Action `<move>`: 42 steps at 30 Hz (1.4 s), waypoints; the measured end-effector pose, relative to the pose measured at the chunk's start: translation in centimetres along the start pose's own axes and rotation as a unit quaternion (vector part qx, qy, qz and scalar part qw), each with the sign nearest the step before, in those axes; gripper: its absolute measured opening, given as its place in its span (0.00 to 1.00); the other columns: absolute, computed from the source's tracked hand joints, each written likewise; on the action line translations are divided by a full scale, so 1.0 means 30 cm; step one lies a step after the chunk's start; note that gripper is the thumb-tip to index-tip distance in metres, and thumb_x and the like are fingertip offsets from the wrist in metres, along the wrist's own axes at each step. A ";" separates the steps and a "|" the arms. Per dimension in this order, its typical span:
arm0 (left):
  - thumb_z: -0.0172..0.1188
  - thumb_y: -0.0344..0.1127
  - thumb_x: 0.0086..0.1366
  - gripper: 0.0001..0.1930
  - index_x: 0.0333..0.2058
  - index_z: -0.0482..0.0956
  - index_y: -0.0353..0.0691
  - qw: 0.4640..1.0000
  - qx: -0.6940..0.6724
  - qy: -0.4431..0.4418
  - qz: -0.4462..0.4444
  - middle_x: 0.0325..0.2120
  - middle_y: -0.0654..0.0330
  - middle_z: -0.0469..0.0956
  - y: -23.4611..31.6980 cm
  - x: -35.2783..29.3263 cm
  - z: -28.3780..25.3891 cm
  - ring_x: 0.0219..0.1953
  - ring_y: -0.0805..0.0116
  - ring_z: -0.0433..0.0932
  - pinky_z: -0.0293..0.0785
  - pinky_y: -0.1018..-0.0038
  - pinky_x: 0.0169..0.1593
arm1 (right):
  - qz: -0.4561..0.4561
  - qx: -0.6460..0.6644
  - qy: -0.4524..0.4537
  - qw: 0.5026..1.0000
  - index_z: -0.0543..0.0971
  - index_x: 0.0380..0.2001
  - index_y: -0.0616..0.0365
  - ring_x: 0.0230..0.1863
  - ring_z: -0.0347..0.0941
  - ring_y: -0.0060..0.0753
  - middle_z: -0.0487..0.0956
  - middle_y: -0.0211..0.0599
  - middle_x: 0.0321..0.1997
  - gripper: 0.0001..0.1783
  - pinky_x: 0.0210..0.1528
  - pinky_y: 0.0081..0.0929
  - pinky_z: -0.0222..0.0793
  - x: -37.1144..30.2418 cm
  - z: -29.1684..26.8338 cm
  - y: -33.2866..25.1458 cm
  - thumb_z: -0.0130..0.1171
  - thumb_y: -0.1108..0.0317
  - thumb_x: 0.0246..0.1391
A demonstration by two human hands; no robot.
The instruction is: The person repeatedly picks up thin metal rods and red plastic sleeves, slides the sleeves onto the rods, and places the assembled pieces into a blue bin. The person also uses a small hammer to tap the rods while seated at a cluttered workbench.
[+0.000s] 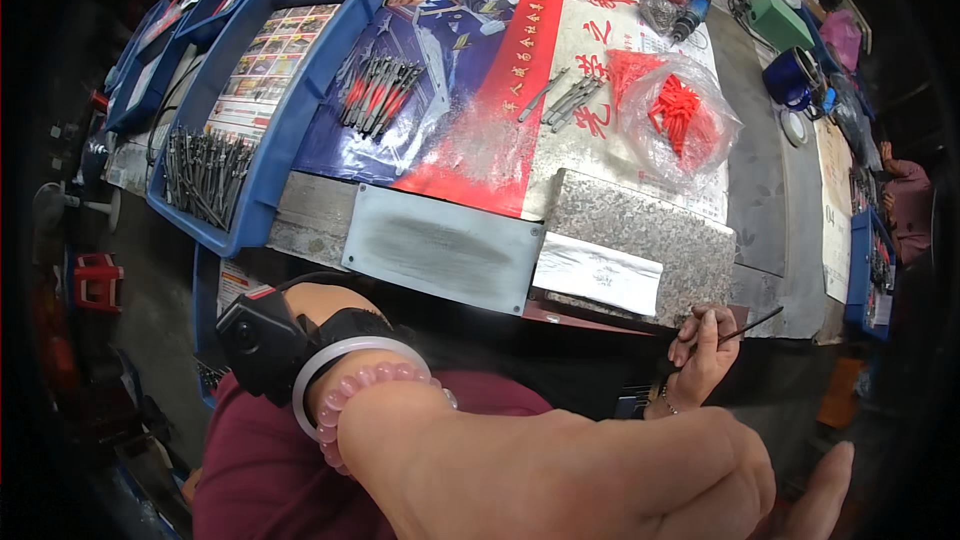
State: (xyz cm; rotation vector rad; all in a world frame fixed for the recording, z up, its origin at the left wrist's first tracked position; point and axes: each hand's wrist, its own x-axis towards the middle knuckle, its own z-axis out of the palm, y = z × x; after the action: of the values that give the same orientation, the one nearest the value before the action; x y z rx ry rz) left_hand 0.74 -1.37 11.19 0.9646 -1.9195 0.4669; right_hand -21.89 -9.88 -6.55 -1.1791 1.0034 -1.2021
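My left hand (590,470) looms large across the lower part of the view, its back turned up. Its knuckles are bent, one digit stands apart, and no object shows in it; part of the hand runs past the lower edge. At the near right corner of the bench, my right hand (702,345) is closed on a thin dark rod (755,323) that points up to the right. Beside that hand lies a speckled stone slab (690,255) with a white paper (600,272) on it. A grey metal plate (440,248) sits left of the slab.
A blue tray (285,180) holds many thin metal bits (208,175). More bits with red parts (380,95) and several grey bits (575,100) lie on the poster (470,140). Farther right are a clear bag of red plastic pieces (677,115), a rotary tool (692,15) and a blue mug (790,78).
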 end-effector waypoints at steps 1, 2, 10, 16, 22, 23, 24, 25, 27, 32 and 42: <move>0.64 0.42 0.54 0.16 0.41 0.81 0.45 1.000 0.006 -0.003 0.004 0.38 0.59 0.80 -0.004 -0.002 0.002 0.25 0.75 0.73 0.68 0.82 0.24 | -0.009 0.004 -0.002 1.000 0.73 0.34 0.66 0.08 0.54 0.15 0.70 0.35 0.18 0.09 0.10 0.14 0.51 0.002 0.001 0.002 0.49 0.70 0.64; 0.64 0.41 0.54 0.15 0.41 0.81 0.44 1.000 0.013 -0.008 0.008 0.38 0.58 0.80 -0.006 -0.003 0.002 0.25 0.74 0.73 0.68 0.81 0.24 | -0.008 0.008 -0.004 1.000 0.73 0.34 0.66 0.08 0.54 0.15 0.70 0.35 0.18 0.09 0.10 0.14 0.51 0.003 0.002 0.003 0.49 0.70 0.64; 0.60 0.31 0.56 0.11 0.37 0.82 0.36 0.993 0.089 -0.073 0.020 0.35 0.53 0.80 -0.014 -0.035 0.002 0.24 0.71 0.74 0.67 0.79 0.24 | 0.011 -0.015 0.028 0.999 0.73 0.34 0.65 0.08 0.53 0.15 0.70 0.35 0.19 0.09 0.09 0.14 0.50 -0.007 -0.007 0.016 0.48 0.69 0.65; 0.58 0.33 0.46 0.14 0.33 0.79 0.32 0.985 -0.030 -0.133 -0.107 0.34 0.52 0.80 -0.127 -0.125 0.039 0.19 0.75 0.70 0.65 0.77 0.21 | -0.037 -0.109 0.017 0.993 0.74 0.33 0.60 0.10 0.59 0.21 0.71 0.31 0.19 0.06 0.12 0.25 0.58 0.007 -0.010 0.023 0.50 0.71 0.63; 0.56 0.32 0.52 0.15 0.40 0.75 0.33 0.947 -0.106 -0.282 -0.108 0.34 0.56 0.76 -0.132 -0.303 0.132 0.25 0.69 0.75 0.69 0.74 0.25 | 0.080 -0.027 0.010 0.996 0.70 0.27 0.63 0.08 0.56 0.16 0.73 0.39 0.17 0.07 0.10 0.15 0.53 -0.119 0.112 -0.120 0.48 0.75 0.60; 0.56 0.32 0.52 0.15 0.40 0.75 0.33 0.946 -0.114 -0.288 -0.092 0.35 0.56 0.76 -0.111 -0.323 0.151 0.26 0.69 0.75 0.69 0.74 0.26 | 0.086 0.024 -0.067 0.994 0.72 0.26 0.65 0.09 0.60 0.18 0.76 0.43 0.19 0.05 0.11 0.15 0.55 -0.159 0.137 -0.157 0.49 0.78 0.55; 0.55 0.33 0.53 0.16 0.41 0.75 0.33 0.945 -0.097 -0.306 -0.065 0.36 0.55 0.76 -0.093 -0.340 0.164 0.27 0.68 0.75 0.69 0.74 0.28 | 0.085 0.095 -0.163 0.978 0.75 0.28 0.68 0.11 0.66 0.20 0.78 0.47 0.21 0.04 0.13 0.15 0.59 -0.187 0.168 -0.179 0.50 0.81 0.50; 0.55 0.34 0.53 0.17 0.42 0.75 0.32 0.950 -0.086 -0.298 -0.036 0.38 0.53 0.76 -0.080 -0.350 0.177 0.27 0.68 0.75 0.69 0.75 0.30 | 0.106 0.099 -0.257 0.955 0.77 0.30 0.70 0.14 0.70 0.21 0.79 0.48 0.22 0.06 0.16 0.16 0.63 -0.199 0.191 -0.198 0.52 0.83 0.48; 0.54 0.35 0.54 0.18 0.43 0.75 0.32 0.935 -0.086 -0.345 0.006 0.41 0.51 0.76 -0.070 -0.359 0.180 0.29 0.68 0.74 0.68 0.75 0.31 | 0.173 0.068 -0.283 0.941 0.77 0.31 0.70 0.15 0.69 0.20 0.80 0.47 0.23 0.07 0.17 0.15 0.63 -0.212 0.233 -0.210 0.51 0.82 0.48; 0.58 0.29 0.54 0.18 0.45 0.78 0.36 0.933 -0.222 -0.244 -0.146 0.41 0.53 0.78 -0.164 -0.339 0.084 0.38 0.58 0.78 0.73 0.67 0.41 | 0.084 0.030 -0.008 0.996 0.73 0.34 0.66 0.11 0.62 0.16 0.79 0.44 0.24 0.05 0.14 0.13 0.57 -0.110 0.216 -0.151 0.49 0.75 0.60; 0.56 0.36 0.58 0.14 0.38 0.77 0.32 0.878 0.052 -0.231 -0.417 0.37 0.45 0.77 -0.673 -0.349 0.284 0.41 0.45 0.76 0.72 0.58 0.46 | -0.008 -0.055 0.009 0.998 0.71 0.35 0.64 0.12 0.59 0.12 0.76 0.37 0.25 0.04 0.16 0.12 0.56 0.046 0.069 -0.069 0.50 0.74 0.62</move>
State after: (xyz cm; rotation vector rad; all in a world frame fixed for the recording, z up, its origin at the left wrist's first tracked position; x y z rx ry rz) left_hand 14.67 -14.91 -3.39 1.9709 -1.6504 -0.1967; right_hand -19.97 -10.97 -4.15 -1.2661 1.0864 -1.1834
